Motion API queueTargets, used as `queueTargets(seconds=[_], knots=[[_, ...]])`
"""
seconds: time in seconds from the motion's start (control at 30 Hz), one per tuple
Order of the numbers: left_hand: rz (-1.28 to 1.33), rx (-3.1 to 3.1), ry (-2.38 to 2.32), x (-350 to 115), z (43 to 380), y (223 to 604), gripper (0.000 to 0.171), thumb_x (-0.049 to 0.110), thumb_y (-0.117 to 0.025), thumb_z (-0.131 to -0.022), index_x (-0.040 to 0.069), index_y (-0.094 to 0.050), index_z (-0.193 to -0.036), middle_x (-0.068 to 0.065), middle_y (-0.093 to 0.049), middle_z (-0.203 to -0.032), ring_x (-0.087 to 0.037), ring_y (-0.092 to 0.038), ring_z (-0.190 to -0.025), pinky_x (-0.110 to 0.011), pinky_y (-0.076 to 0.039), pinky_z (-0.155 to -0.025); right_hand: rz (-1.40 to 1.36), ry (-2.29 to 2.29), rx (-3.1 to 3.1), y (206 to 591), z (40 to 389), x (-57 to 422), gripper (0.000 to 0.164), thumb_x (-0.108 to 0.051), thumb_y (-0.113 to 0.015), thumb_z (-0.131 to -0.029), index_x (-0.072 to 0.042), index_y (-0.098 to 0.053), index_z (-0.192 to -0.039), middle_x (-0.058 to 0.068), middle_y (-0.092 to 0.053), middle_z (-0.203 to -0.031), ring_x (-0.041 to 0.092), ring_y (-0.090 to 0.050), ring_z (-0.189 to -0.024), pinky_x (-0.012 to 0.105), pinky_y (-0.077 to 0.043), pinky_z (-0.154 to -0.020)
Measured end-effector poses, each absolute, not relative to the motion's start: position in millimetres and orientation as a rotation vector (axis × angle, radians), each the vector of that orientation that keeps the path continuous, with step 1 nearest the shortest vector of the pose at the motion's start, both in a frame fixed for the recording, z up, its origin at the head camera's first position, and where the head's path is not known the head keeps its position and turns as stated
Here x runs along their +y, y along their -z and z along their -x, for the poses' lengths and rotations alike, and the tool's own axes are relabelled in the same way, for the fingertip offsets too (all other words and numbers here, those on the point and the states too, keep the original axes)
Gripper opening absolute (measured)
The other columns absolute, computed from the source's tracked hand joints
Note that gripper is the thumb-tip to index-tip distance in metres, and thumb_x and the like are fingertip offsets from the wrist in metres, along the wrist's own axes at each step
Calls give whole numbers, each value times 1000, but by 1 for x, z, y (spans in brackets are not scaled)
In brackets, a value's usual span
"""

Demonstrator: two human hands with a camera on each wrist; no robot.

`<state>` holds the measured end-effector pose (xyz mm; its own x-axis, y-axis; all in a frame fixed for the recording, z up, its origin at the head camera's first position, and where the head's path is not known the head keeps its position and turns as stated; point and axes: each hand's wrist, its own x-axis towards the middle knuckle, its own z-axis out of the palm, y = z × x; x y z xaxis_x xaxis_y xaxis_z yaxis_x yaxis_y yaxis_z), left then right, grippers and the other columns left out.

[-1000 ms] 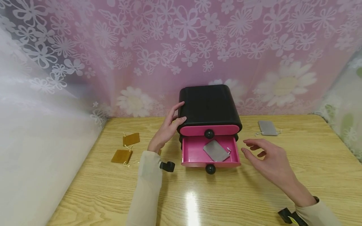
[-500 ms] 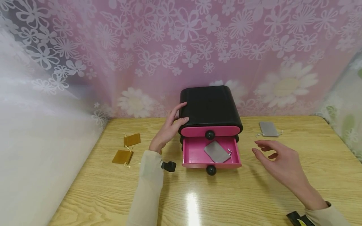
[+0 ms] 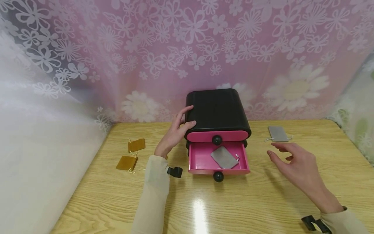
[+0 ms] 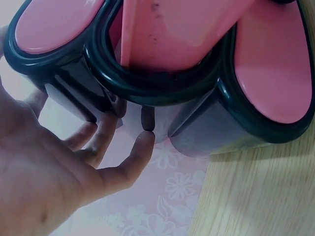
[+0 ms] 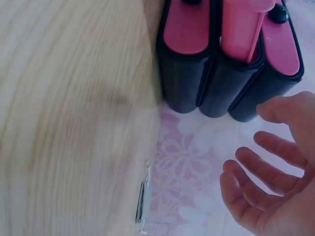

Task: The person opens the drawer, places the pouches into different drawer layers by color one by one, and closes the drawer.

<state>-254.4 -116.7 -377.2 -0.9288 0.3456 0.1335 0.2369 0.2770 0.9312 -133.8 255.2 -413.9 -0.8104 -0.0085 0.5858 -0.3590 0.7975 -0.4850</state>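
Observation:
A black drawer cabinet (image 3: 216, 109) with pink fronts stands at the back of the table. Its middle drawer (image 3: 201, 157) is pulled out, and a grey drawstring pouch (image 3: 224, 157) lies inside. My left hand (image 3: 173, 135) rests against the cabinet's left side, thumb and index fingertips at the top edge; in the left wrist view, fingers (image 4: 133, 162) touch the dark side wall. My right hand (image 3: 299, 164) hovers over the table right of the drawer, fingers loosely bent, holding nothing. Just beyond its fingertips lies a second grey pouch (image 3: 278, 133) with white strings.
Two golden-brown drawstring pouches (image 3: 126, 162) lie on the table's left side; a bit of something golden shows behind my left wrist. A pink floral curtain (image 3: 163, 65) hangs right behind the table (image 3: 233, 208).
My right hand has moved right, away from the drawer and closer to the grey pouch on the table. The left hand stays against the cabinet.

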Motion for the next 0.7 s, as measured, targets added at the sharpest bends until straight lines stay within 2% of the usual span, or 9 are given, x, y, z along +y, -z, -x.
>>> queueTargets(seconds=[0.23, 0.3, 0.37, 0.43, 0.47, 0.6, 0.67, 0.7], knots=[[-549, 2435, -1749, -115, 254, 375, 54, 42, -56, -101, 53, -38, -150, 2, -23, -162, -27, -49, -133, -55, -45, -107, -271, -790, -2394, 419, 145, 267, 29, -12, -85, -78, -6, -77, -106, 18, -75, -98, -31, -38, -94, 0, -41, -65], [-541, 2438, -1745, -115, 253, 375, 54, 42, -56, -100, 53, -38, -149, 3, -22, -163, -27, -49, -134, -56, -45, -107, -265, -790, -2397, 420, 148, 269, 29, -12, -85, -79, -6, -77, -106, 19, -74, -101, -18, -54, -93, -1, -40, -65], [-529, 2442, -1741, -114, 253, 374, 53, 42, -56, -100, 54, -38, -149, 3, -21, -164, -27, -48, -135, -56, -45, -108, -260, -791, -2404, 420, 150, 271, 28, -13, -84, -79, -7, -77, -106, 20, -73, -104, 3, -66, -93, -2, -38, -66], [-520, 2444, -1739, -114, 253, 374, 53, 42, -55, -100, 54, -38, -149, 4, -21, -164, -27, -47, -135, -57, -45, -108, -257, -786, -2400, 422, 153, 273, 28, -13, -85, -78, -8, -78, -105, 21, -73, -107, 14, -66, -93, -2, -38, -66], [-520, 2442, -1740, -114, 252, 374, 53, 42, -55, -100, 54, -38, -149, 4, -21, -165, -27, -47, -136, -57, -45, -108, -259, -787, -2398, 422, 155, 274, 28, -12, -85, -78, -9, -78, -105, 21, -73, -108, 24, -67, -93, -2, -38, -66], [-528, 2429, -1753, -115, 253, 375, 53, 41, -55, -100, 53, -38, -149, 4, -21, -164, -27, -48, -135, -55, -46, -107, -231, -807, -2420, 424, 159, 278, 27, -15, -85, -80, -9, -78, -105, 22, -72, -111, 23, -63, -94, -2, -37, -66], [-537, 2421, -1760, -115, 253, 375, 54, 40, -56, -101, 53, -37, -149, 4, -22, -164, -26, -48, -134, -54, -46, -106, -210, -830, -2444, 424, 161, 281, 27, -17, -84, -82, -7, -77, -107, 23, -71, -113, 36, -64, -96, -3, -37, -66], [-540, 2419, -1763, -115, 253, 375, 54, 40, -56, -101, 53, -37, -150, 4, -22, -163, -26, -49, -134, -54, -47, -106, -194, -838, -2457, 425, 162, 282, 29, -18, -83, -82, -6, -77, -108, 23, -71, -114, 38, -64, -97, -3, -36, -66]])
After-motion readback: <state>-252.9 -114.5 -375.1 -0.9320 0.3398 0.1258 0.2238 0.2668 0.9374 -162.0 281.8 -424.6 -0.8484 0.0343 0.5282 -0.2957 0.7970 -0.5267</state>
